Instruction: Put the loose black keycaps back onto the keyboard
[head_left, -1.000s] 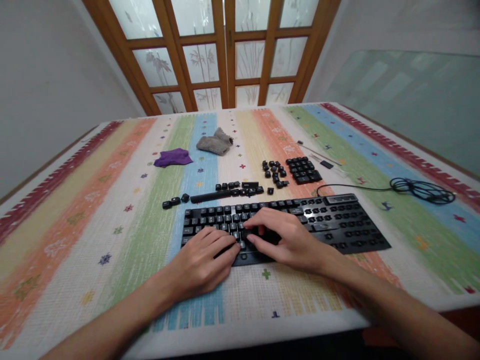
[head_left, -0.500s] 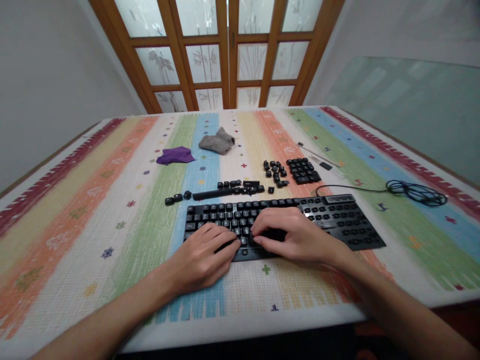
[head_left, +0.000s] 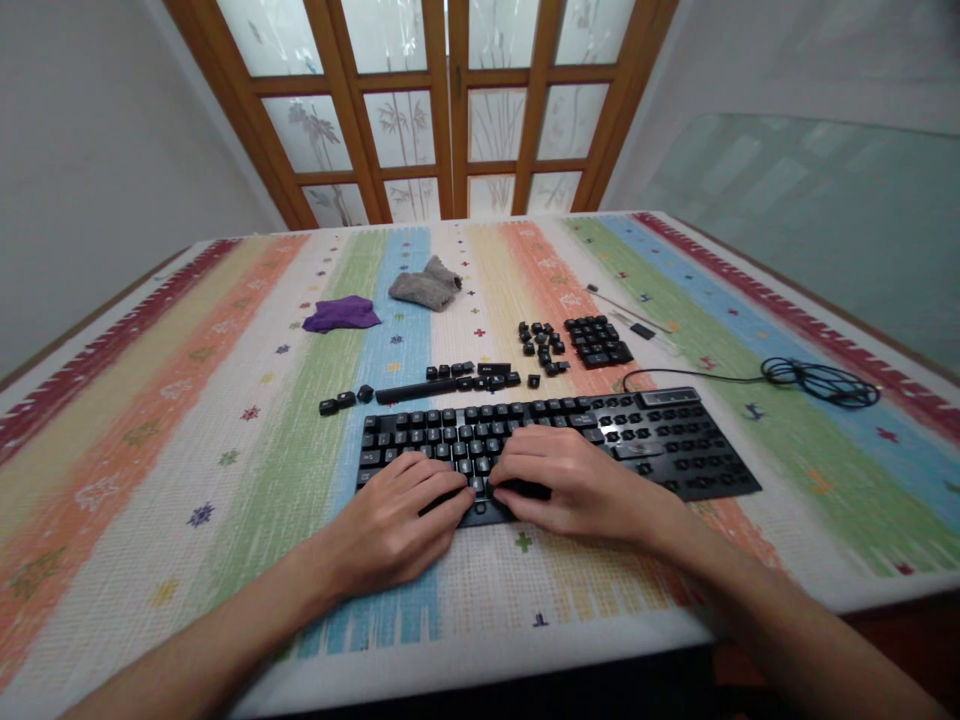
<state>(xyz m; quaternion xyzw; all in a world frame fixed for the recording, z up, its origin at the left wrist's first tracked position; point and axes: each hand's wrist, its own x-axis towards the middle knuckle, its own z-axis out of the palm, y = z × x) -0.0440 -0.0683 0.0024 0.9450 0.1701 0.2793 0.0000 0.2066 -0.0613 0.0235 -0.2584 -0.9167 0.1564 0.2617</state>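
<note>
A black computer keyboard (head_left: 442,437) lies on the table, its left and middle keys capped and its right part bare down to the switches. My left hand (head_left: 409,510) rests over the lower left keys, index finger and thumb tips together at the bottom rows; anything between them is hidden. Close beside it, my right hand (head_left: 566,475) has its thumb and fingertips pinched at a keycap in the lower middle rows, the palm arched above the keys. Behind the keyboard lie a long spacebar (head_left: 416,390) and several loose keycaps (head_left: 499,381).
More loose keycaps (head_left: 541,340) and a tight block of keycaps (head_left: 598,341) lie further back. A coiled cable (head_left: 821,382) is at the right. A purple cloth (head_left: 343,314), a grey cloth (head_left: 426,287) and a thin rod-like tool (head_left: 630,308) lie on the striped tablecloth (head_left: 300,480).
The view has shifted slightly, so everything sits a little further left. My right hand has moved slightly toward my left hand, its fingers still at the lower middle keys. My left hand stays in place.
</note>
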